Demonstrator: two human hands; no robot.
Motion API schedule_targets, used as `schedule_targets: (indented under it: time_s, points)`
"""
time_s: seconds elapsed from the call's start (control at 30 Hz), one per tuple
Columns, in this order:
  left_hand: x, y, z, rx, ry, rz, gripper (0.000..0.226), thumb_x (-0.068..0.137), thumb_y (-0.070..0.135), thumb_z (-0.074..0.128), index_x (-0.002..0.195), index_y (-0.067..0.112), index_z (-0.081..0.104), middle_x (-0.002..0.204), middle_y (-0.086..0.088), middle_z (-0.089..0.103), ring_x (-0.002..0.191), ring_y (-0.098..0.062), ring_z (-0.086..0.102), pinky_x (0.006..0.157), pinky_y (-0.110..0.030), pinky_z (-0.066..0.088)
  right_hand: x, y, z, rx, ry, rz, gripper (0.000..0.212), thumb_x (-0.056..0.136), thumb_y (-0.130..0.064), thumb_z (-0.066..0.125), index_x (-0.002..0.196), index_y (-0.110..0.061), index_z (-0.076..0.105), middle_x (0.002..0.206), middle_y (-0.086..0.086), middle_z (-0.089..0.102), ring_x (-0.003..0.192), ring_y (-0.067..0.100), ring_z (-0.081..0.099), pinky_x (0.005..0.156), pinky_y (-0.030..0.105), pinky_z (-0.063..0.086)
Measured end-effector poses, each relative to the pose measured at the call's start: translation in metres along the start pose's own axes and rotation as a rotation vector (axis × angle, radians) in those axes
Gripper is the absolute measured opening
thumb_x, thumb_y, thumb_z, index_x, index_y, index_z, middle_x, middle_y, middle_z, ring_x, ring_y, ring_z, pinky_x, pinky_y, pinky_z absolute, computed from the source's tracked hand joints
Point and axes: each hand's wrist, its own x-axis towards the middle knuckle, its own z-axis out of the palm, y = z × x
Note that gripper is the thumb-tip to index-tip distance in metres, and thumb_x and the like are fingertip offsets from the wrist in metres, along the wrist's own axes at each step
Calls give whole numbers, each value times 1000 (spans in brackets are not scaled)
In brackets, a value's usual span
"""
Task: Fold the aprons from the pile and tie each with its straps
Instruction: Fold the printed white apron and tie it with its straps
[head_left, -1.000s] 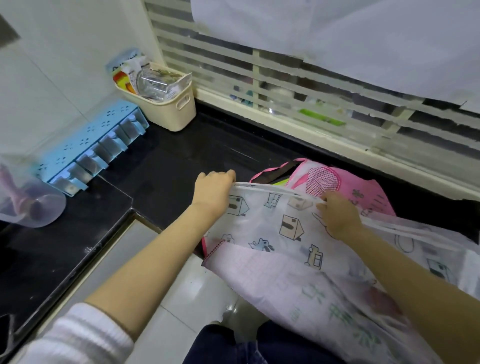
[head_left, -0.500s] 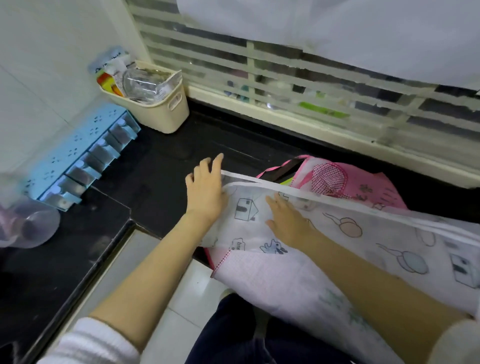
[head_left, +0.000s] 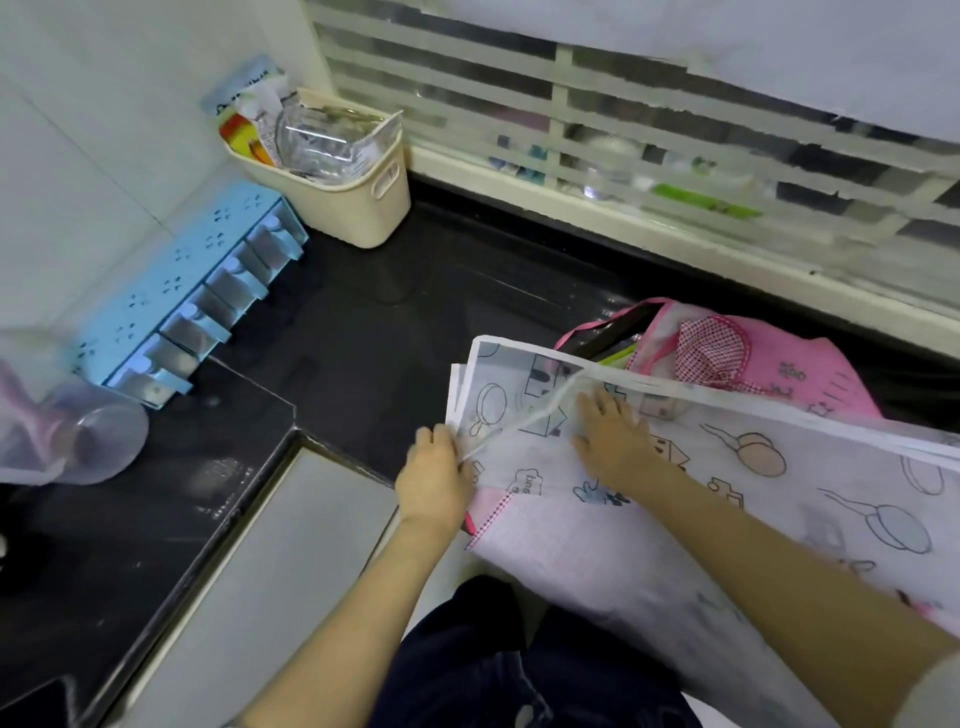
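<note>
Counts: two hands, two aprons clearly visible, one strap in play, one basket, one drawer rack, one jug.

The sheer white apron with outline prints of houses and pans lies on top, on the black stone counter, near its front edge. Its lower part hangs off toward the person's lap. White binding runs along its far edge, and the left end shows several stacked layers, so it is folded over. Under and behind it sits a pink apron with a red-checked pocket, partly covered. A pale checked layer shows beneath the white one; cannot tell if it is a third apron.

The left hand is at the white apron's left edge, fingers curled, pinching the thin white strap, which runs diagonally across the fabric. The right hand lies flat on the apron, fingers straight, pressing it down just beside the strap.

Far left corner: cream plastic basket stuffed with packets. A light blue plastic rack with small drawers stands along the wall. A clear plastic jug is at the left edge.
</note>
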Motion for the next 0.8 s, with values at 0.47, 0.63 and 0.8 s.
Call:
schedule_targets:
  time_s: [0.47,0.63,0.8]
  points:
    - [36,1,-38,-850,-133,163,25,99,20,45,75,19,45,74,-3,48,72,-15,43,69,-31,38,-1,15,-9,189,55,36,66,99,-42,36,151,-13,8,159,7,4,146,28,6,115,54,16]
    - [47,-41,-26,-209,-163,152,21,99,30,45,79,21,41,77,2,53,82,-20,47,81,-34,33,-1,18,-7,144,-3,7,66,99,-44,34,152,-16,7,159,4,-1,147,23,1,117,52,7]
    - [43,-38,-19,-214,-136,102,12,95,27,51,92,16,47,87,0,52,88,-21,50,77,-35,42,-3,13,-6,101,-10,21,65,100,-43,31,152,-15,4,159,5,-5,147,24,-2,116,52,3]
